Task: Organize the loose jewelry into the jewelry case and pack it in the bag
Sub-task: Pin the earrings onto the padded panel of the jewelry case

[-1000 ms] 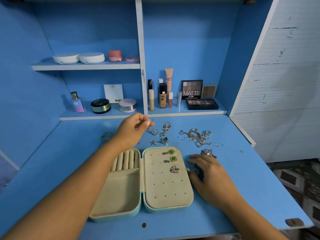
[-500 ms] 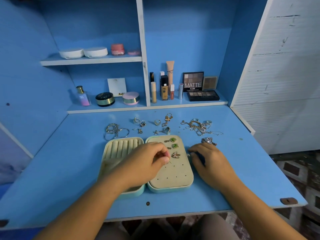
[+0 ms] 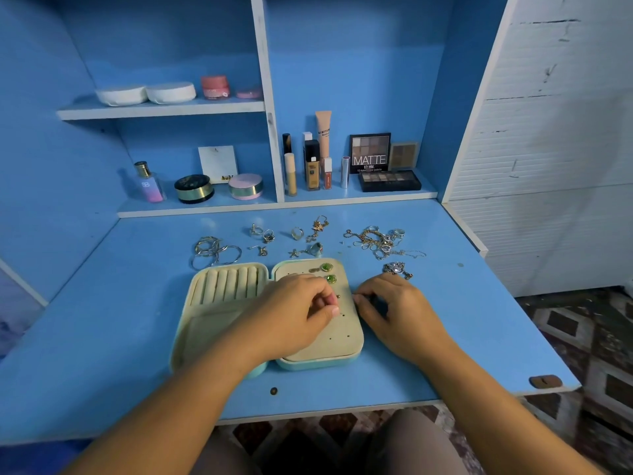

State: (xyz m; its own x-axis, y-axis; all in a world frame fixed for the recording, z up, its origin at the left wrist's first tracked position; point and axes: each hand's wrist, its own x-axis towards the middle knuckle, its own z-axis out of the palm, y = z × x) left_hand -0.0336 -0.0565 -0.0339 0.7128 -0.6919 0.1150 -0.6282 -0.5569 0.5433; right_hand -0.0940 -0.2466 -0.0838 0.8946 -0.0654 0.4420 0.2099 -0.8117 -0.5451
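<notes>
While the person sits at the blue desk (image 3: 452,354), the case (image 3: 219,293) lies open and flat in the middle of it, right in front of them. The left half of the case has a row of soft rolls at the top and a plain tray below. The right half is a cream panel (image 3: 337,344) with little holes in it.

The left hand (image 3: 291,320) reaches across the case and hangs over the panel. Its thumb and fingertips are pinched close together. I cannot tell if something tiny is between them, because it is too small to see. The right hand (image 3: 400,313) rests on the desk just beside the case. Its fingers are curled, with the tips at the right edge of the panel. I cannot tell if it grips anything.

Two green earrings (image 3: 326,268) sit at the top of the panel, one under the other, just past the left hand.

More jewelry lies loose on the desk behind the case. There are thin hoops (image 3: 214,252) on the left, a few rings (image 3: 261,233) in the middle, a gold charm (image 3: 318,228) near them, and a tangle of chains (image 3: 380,240) on the right. A silver piece (image 3: 397,269) lies near the right hand's knuckles.

At the back, a shelf (image 3: 274,205) holds makeup (image 3: 370,154).
</notes>
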